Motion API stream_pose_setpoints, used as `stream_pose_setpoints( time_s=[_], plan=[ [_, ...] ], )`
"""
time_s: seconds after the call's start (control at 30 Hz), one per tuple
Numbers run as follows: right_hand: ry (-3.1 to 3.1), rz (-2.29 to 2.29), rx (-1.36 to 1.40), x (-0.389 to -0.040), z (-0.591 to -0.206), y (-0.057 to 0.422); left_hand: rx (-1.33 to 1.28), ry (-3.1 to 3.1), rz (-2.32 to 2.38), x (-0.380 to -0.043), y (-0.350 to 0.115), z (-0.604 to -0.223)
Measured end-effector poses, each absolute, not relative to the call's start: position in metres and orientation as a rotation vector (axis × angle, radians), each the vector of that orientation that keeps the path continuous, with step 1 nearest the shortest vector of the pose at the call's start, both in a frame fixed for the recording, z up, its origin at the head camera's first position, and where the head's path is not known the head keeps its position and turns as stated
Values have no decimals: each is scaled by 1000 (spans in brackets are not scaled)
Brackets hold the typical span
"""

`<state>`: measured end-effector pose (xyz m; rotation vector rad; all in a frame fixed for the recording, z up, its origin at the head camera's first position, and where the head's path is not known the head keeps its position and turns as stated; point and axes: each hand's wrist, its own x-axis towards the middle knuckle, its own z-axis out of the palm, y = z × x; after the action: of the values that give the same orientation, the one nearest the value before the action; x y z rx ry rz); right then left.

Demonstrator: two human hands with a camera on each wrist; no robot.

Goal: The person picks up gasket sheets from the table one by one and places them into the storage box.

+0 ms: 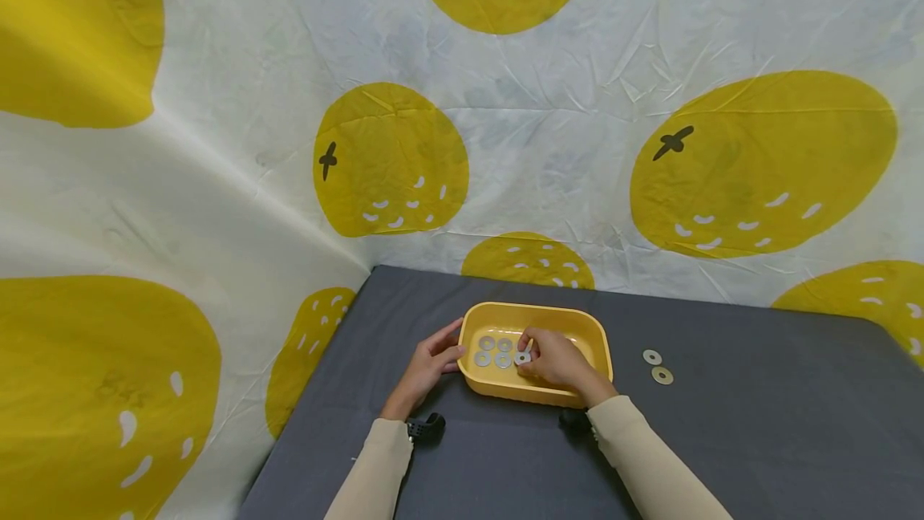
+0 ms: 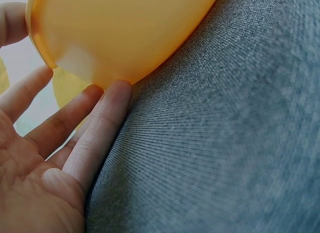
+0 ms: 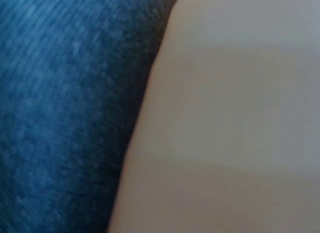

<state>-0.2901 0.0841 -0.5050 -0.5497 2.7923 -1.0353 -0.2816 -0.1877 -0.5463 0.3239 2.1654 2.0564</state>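
Note:
A yellow plastic tray (image 1: 534, 314) sits on the dark grey cloth, with several flat metal washers (image 1: 503, 359) in its left half. At its left end my left hand (image 1: 426, 363) holds it, thumb at the rim and fingers against the outer wall. The left wrist view shows those fingertips (image 2: 118, 90) touching the tray (image 2: 125, 33) from outside. My right hand (image 1: 556, 359) reaches inside and pinches a washer (image 1: 522, 358) near the tray's floor, beside the other washers. The right wrist view holds only a blurred pale surface and cloth; no fingers show there.
Two loose washers, a silver one (image 1: 652, 357) and a brassier one (image 1: 662, 375), lie on the cloth right of the tray. A white curtain (image 1: 549, 167) printed with yellow fruit hangs behind and to the left of the table (image 1: 758, 408).

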Motion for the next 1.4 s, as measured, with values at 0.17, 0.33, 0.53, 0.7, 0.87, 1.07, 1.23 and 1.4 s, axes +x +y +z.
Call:
stream_pose_setpoints(
  time_s=[0.17, 0.33, 0.53, 0.7, 0.87, 1.07, 1.23, 1.4],
  plan=[
    [2792, -1052, -527, -290, -506, 84, 296, 2171, 2055, -281, -188, -547],
    [2824, -1146, -483, -290, -504, 85, 292, 2171, 2057, -281, -188, -547],
    [2879, -1409, -553, -289, -495, 96, 316, 2179, 2058, -282, -188, -549],
    [2958, -1517, -561, -281, -478, 125, 318, 2183, 2053, -282, -187, -548],
    [3063, -1460, -453, -272, -473, 167, 286, 2195, 2048, -282, -186, -548],
    [3127, -1328, -319, -260, -480, 219, 260, 2209, 2042, -281, -185, -548],
    [3120, -1171, -221, -250, -489, 253, 245, 2216, 2040, -281, -185, -548],
    [3056, -1019, -174, -246, -499, 276, 257, 2206, 2042, -280, -185, -548]
  ],
)
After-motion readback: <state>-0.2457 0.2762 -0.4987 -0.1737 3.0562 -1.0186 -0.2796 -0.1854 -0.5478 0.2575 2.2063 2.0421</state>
